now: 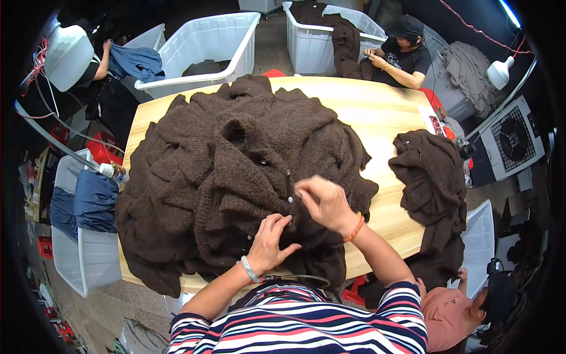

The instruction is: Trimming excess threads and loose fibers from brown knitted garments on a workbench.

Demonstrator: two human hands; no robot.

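Note:
A big heap of dark brown knitted cardigans (236, 171) covers the left and middle of a light wooden table (377, 112). My left hand (270, 243) lies flat on the near edge of the top cardigan, fingers spread on the knit beside its button band. My right hand (323, 202) pinches the same cardigan's front edge just right of a small pale button (290, 200). An orange bracelet sits on my right wrist, a pale band on my left.
A smaller brown knit pile (433, 189) hangs over the table's right edge. White plastic bins (203, 50) stand behind the table. One person sits at the far side handling brown knitwear; another person crouches at lower right. Blue cloth fills a bin (82, 206) at left.

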